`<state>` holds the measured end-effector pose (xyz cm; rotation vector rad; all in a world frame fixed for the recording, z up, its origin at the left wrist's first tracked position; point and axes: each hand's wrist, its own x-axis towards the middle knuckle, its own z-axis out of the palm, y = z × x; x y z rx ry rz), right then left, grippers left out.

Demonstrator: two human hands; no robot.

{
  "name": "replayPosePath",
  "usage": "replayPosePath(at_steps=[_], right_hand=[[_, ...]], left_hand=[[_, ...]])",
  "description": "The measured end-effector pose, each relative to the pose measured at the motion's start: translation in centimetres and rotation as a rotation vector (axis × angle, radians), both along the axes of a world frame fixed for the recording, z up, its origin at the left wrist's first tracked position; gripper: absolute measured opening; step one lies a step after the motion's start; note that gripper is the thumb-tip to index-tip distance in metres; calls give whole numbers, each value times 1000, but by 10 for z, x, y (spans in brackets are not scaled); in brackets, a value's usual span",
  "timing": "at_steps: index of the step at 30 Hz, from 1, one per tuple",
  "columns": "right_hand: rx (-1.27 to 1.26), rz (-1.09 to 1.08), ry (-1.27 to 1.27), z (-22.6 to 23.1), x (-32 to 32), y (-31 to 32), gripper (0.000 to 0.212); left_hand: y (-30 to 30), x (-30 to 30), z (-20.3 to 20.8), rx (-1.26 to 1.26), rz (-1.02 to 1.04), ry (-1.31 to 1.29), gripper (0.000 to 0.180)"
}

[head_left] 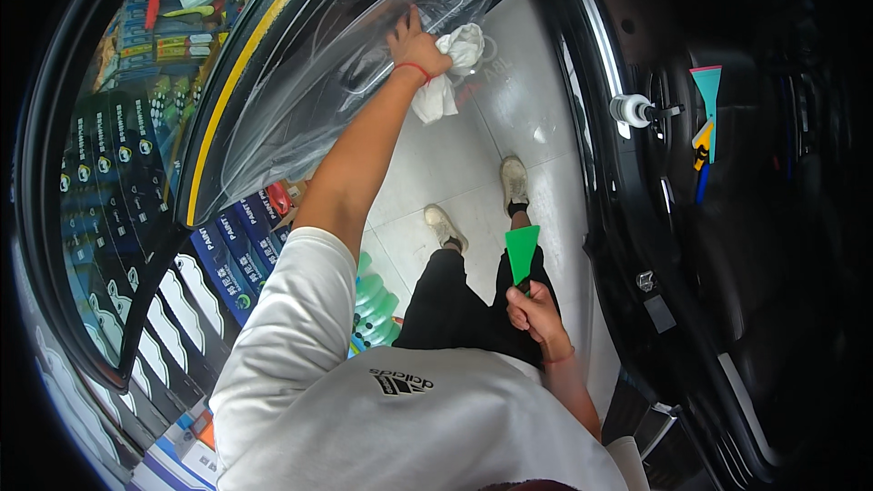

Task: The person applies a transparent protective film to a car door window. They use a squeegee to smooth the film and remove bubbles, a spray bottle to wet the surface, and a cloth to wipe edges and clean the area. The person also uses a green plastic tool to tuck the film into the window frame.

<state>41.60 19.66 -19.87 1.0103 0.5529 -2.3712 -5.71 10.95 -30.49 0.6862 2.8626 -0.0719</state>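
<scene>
My left hand (pixel 420 44) reaches up to the inner side of the open car door (pixel 223 82), its fingers stretched over loose clear plastic film (pixel 296 114). A crumpled white cloth (pixel 462 47) is bunched at that hand and hangs down below the wrist; how the palm grips it is hidden. Lower down, in front of my right thigh, my right hand (pixel 536 311) is closed round the handle of a green scraper (pixel 522 253). The wide blade of the scraper points upward, apart from the door.
At the right is the car's doorway with a dark seat (pixel 737 245). A white bottle (pixel 629 110), a teal scraper (pixel 707 91) and a yellow-and-black tool (pixel 702 141) are there. Blue boxes (pixel 232 259) and green bottles (pixel 371 300) stand left of my legs.
</scene>
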Motion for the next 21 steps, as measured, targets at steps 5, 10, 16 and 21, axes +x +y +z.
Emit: replayPosePath(at_steps=[5,10,16,21], right_hand=[[723,113,56,-48,0,-12,17],[1135,-37,107,-127,16,-34,21],[991,13,-20,-185,31,-79,18],[1014,-9,-3,-179,31,-89,20]], left_hand=[[-5,4,-1,33,-104,35,44],[-11,4,-7,7,-171,86,43],[-3,5,7,53,-197,54,40],[-2,3,2,2,-206,68,40]])
